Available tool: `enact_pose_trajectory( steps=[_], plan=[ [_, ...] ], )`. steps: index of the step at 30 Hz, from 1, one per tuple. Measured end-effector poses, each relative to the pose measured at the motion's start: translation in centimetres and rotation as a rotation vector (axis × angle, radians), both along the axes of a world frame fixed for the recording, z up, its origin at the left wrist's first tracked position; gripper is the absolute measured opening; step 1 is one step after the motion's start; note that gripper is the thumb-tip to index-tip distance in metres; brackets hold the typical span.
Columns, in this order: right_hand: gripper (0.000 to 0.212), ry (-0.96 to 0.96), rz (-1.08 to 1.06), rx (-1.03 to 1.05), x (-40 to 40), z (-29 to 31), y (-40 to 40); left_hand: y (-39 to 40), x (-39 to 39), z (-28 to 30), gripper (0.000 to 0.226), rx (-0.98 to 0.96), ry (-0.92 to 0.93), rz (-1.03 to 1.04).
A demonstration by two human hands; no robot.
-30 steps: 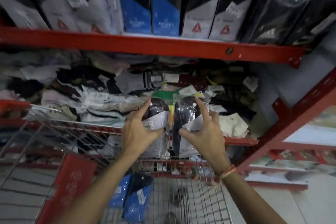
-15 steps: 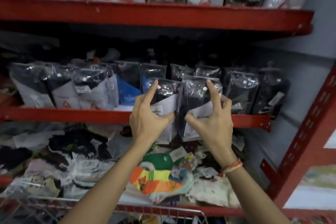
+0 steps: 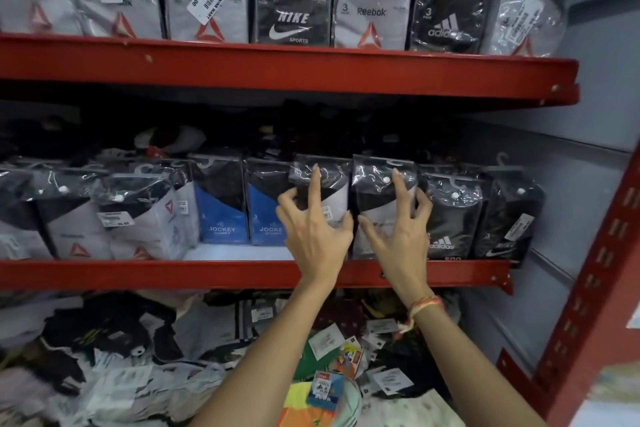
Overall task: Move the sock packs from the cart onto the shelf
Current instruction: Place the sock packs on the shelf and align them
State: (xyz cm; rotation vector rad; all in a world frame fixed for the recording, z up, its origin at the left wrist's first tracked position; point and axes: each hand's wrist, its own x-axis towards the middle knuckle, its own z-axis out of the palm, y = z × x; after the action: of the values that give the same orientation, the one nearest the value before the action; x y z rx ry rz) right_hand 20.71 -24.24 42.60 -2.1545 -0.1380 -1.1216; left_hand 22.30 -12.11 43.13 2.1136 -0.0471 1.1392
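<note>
Head view: left hand (image 3: 313, 236) spread against left sock pack (image 3: 329, 191), index finger up along its front, thumb on its right edge, other fingers curled at its left edge. Right hand (image 3: 398, 236) likewise on right sock pack (image 3: 377, 198), index up the front, thumb low at left, curled fingers at its right edge. Both hands loosely open around the packs, not clamped tight. Both packs upright, side by side on middle shelf (image 3: 207, 274), in the row. Blue Jockey packs (image 3: 221, 215) just left of the left pack; Adidas pack (image 3: 450, 218) touching the right pack's right side, Nike pack (image 3: 509, 229) beyond. Above the middle shelf, another shelf (image 3: 277, 69) lined with packs. Below it, loose socks and tags heaped (image 3: 121, 357).
</note>
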Motion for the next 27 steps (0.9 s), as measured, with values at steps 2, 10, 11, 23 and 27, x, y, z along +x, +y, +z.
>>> enact_pose_trajectory(
  steps=[2, 10, 11, 23, 27],
  plan=[
    [0.081, -0.006, -0.007, -0.020, 0.3, 0.5, -0.3, -0.5, 0.5, 0.5, 0.087, 0.012, 0.010, 0.012],
    [0.088, 0.084, 0.051, -0.065, -0.3, -1.8, -1.2, 0.7, -0.3, -1.6, 0.090, 0.178, 0.059, -0.122],
    [0.089, 0.102, 0.038, -0.085, -0.5, -1.9, -1.4, 1.2, -0.4, -1.8, 0.089, 0.225, 0.065, -0.151],
    [0.119, 0.198, -0.320, -0.862, 0.4, 1.7, -3.2, 3.6, 1.9, 0.1, 0.127, 0.945, 0.001, 0.063],
    [0.114, 0.190, -0.327, -0.893, 0.4, 1.4, -3.6, 2.6, 2.3, -1.0, 0.119, 0.942, -0.042, 0.119]
  ],
)
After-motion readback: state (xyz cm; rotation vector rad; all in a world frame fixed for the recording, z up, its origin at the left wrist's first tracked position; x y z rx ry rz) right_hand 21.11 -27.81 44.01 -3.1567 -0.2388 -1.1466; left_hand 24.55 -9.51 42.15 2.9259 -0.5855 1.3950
